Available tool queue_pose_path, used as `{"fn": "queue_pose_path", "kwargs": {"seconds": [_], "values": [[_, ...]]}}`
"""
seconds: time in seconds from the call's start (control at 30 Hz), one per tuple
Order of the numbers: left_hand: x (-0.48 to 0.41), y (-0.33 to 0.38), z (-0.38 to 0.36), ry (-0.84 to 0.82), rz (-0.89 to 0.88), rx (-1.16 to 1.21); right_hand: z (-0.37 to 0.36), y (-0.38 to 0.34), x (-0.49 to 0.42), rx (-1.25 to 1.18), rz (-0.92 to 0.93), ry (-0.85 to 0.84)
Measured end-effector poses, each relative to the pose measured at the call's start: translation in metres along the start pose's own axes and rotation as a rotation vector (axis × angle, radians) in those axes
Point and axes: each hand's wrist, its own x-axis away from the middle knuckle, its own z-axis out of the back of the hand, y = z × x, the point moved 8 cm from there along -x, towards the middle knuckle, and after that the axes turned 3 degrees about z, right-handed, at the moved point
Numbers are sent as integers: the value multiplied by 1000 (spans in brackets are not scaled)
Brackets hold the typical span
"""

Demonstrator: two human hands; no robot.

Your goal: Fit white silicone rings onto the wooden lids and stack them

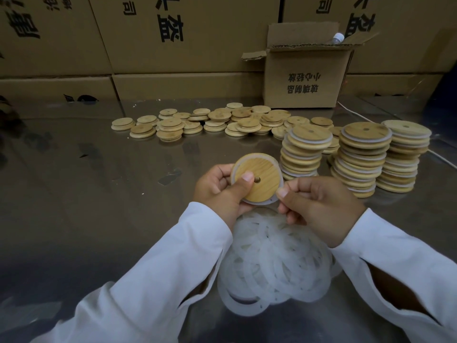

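Note:
My left hand (220, 189) holds a round wooden lid (262, 177) with a small centre hole, thumb pressed on its face near the hole. A white silicone ring (270, 158) lies around the lid's rim. My right hand (319, 204) pinches the ring's right edge beside the lid. Below my hands a heap of loose white rings (274, 263) lies on the metal table (99, 194). Three stacks of ringed lids (358, 159) stand to the right. Bare wooden lids (215, 122) are spread across the back of the table.
An open cardboard box (306, 78) stands behind the stacks, with a white bottle cap (337, 37) showing inside. Large cartons (148, 45) form a wall along the table's far edge. A white cable (356, 113) runs past the stacks at right.

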Motion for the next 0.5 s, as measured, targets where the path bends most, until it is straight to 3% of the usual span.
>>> {"fn": "queue_pose_path", "kwargs": {"seconds": [0.5], "values": [[0,-2,-5,-46,118,57,11,0,-2,-170,4,90]]}}
